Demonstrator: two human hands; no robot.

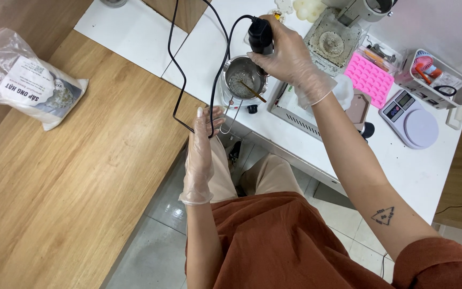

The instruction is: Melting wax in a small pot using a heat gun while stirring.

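From the head camera, the person's right hand [287,53], in a thin clear glove, is clamped around a black handheld tool [260,35] held upright over a small metal pot [244,75]. The pot stands on the white table [429,166] near its front edge and holds a pale grainy mass, with a thin wooden stick [253,92] leaning inside it and poking out over the rim.

A black cord [180,80] runs from the top of the tool, loops out over the wooden table [70,182] and comes back toward the left hand [201,147]. That hand (gloved too) is spread loosely with fingers apart, and the cord crosses its fingertips; whether it pinches the cord cannot be told.

To the right of the pot lie a pink silicone mould [371,79], a white kitchen scale [410,119] and a white basket [435,77] of small items. Behind the right hand sits a grey, stained square block [331,42]. On the wooden table, well apart from both hands, lies a clear plastic bag [25,80] of granules with a white label.
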